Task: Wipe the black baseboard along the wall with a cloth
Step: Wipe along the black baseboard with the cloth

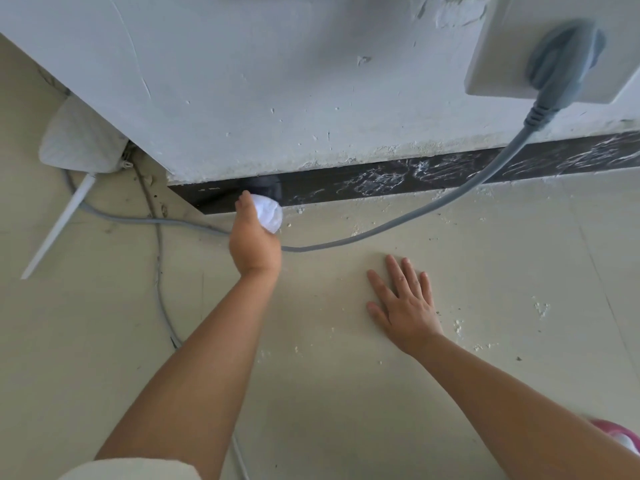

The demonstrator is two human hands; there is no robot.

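Head view, counts first: two hands, one cloth, one baseboard, one wall socket with one plug, two cables on the floor, one white router with one antenna seen.

The white cloth is bunched into a ball and gripped in the left hand, fingers curled round it, thumb laid along its upper left side. The cloth is pressed against the black baseboard near that board's left end, just by the wall corner. White smears are seen on the baseboard to the right of the cloth; the stretch left of it looks plain dark.

The right hand is laid flat on the floor, palm down, fingers straight and slightly spread, nothing held. It is well apart from the baseboard.

A grey plug is seated in the white socket on the wall. Its grey cable is run down across the baseboard and along the floor, passing behind the left wrist. A thinner cable is laid down the left side of the floor. The router is set on the floor beside the wall corner, its antenna pointed down-left.
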